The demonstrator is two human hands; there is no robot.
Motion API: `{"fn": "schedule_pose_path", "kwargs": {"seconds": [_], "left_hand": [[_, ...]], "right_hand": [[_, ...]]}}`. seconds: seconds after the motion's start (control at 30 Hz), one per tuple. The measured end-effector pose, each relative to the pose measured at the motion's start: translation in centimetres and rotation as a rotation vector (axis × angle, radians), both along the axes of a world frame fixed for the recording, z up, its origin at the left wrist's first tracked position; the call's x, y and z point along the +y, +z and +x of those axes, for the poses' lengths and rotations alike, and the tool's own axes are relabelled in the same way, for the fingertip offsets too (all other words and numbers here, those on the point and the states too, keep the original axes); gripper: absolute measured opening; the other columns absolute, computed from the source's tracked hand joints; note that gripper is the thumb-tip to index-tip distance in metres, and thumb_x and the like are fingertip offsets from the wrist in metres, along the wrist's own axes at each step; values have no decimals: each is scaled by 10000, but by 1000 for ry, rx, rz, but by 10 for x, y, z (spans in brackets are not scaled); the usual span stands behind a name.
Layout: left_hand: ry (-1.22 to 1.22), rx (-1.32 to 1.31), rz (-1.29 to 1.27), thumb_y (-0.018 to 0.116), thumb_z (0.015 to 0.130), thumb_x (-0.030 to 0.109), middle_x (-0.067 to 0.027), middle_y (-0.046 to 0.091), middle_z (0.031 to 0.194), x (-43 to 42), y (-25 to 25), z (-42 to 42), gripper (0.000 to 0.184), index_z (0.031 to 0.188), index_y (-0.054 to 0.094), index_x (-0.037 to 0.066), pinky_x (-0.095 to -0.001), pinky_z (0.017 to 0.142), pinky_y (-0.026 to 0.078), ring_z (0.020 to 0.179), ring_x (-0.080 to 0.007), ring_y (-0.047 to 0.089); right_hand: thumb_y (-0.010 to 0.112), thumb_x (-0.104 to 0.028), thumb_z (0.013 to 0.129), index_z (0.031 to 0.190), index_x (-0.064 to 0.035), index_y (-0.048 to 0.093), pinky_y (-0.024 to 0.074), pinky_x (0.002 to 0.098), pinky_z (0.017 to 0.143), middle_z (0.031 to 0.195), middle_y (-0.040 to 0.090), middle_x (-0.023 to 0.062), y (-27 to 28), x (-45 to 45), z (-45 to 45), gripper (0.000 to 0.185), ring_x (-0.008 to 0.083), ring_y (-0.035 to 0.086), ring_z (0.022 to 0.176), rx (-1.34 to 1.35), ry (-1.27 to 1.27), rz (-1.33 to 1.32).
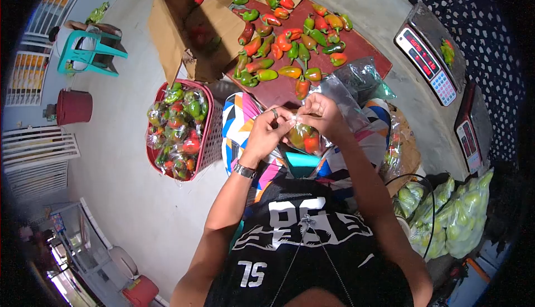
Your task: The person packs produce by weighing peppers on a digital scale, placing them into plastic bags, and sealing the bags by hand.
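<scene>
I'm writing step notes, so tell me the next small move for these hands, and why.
Probably close off the neck of the clear bag: the left hand and right hand both pinch gathered plastic there, peppers sit inside below, and the basket holds similar filled bags.

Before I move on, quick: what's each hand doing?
Left hand: closed, pinching the gathered neck of the clear bag of peppers.
Right hand: closed, pinching at that same neck.
</scene>
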State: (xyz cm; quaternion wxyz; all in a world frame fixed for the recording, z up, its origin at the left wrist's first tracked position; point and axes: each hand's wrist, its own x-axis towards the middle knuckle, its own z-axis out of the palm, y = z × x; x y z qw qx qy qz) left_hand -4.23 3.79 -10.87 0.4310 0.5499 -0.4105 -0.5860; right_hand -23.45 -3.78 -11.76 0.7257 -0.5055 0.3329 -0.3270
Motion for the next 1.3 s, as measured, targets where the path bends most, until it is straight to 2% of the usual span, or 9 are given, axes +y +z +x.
{"fn": "schedule_pose_path", "kwargs": {"seconds": [0.1, 0.2, 0.43, 0.53, 0.63, 0.77, 0.9, 1.03, 1.3], "left_hand": [[116, -52, 37, 682, 964, 35, 37, 599, 797, 3, -7, -9, 103, 1053, 671, -17, -221, 633, 511, 721, -57, 597], [267, -296, -252, 678, 945, 28, 24, 618, 779, -1, -11, -24, 99, 1033, 666, -15, -247, 619, 490, 726, -47, 590], [115, -483, -355, 641, 923, 51, -140, 616, 998, -6, -17, -16, 141, 1037, 667, -28, -320, 765, 493, 834, -267, 614], [56, -424, -381, 641, 941, 66, -110, 621, 1068, -9, -26, -10, 111, 1003, 661, -23, -309, 759, 480, 853, -215, 604], [1, 22, -6, 638, 983, 88, -15, 640, 1045, -6, -24, -5, 71, 963, 676, 31, -239, 705, 434, 828, -88, 574], [50, 374, 240, 644, 988, 75, 28, 668, 954, -5, -25, 1, 81, 1044, 699, 55, -220, 671, 438, 805, -61, 552], [226, 503, 352, 634, 990, 79, 2, 676, 932, -4, -22, -3, 87, 1040, 698, 48, -240, 682, 491, 825, -94, 592], [258, 562, 386, 644, 986, 103, -4, 677, 923, 0, -26, -3, 96, 1039, 697, 42, -261, 703, 504, 828, -105, 611], [365, 446, 372, 664, 947, 82, -11, 673, 871, -5, -24, -15, 82, 990, 700, 22, -253, 736, 507, 752, -114, 615]], "right_hand": [[713, 16, 892, 951, -29, 535, 513, 269, 713, 853, 671, 45, -7, 3, 7, 193, 80, 633, 815, 109, -43, -199], [716, 7, 892, 944, -17, 547, 516, 289, 700, 828, 668, 63, 3, 22, 16, 179, 103, 655, 796, 277, -187, -223], [721, 5, 858, 926, -8, 539, 535, 373, 713, 803, 669, 138, 1, 26, 18, 195, 248, 719, 796, 429, -311, -534], [709, 23, 837, 907, -12, 521, 537, 395, 712, 797, 678, 143, 9, 22, 15, 204, 273, 722, 797, 483, -279, -543], [690, 23, 839, 896, -11, 511, 536, 406, 700, 788, 681, 154, 11, 19, 12, 190, 321, 719, 784, 414, -235, -474], [682, 0, 847, 911, -11, 551, 536, 423, 718, 813, 681, 152, 4, 15, 14, 145, 373, 691, 790, 341, -220, -456], [708, -14, 820, 953, -32, 643, 525, 447, 784, 919, 670, 118, 8, 25, 22, 149, 345, 650, 871, 513, -309, -946], [772, -17, 788, 995, -59, 724, 532, 418, 802, 1020, 674, 102, 0, 38, 26, 217, 324, 640, 940, 544, -377, -991], [702, -86, 859, 983, -50, 652, 473, 456, 817, 972, 630, 105, -18, 43, 29, 138, 330, 583, 907, 637, -422, -1007]]}}
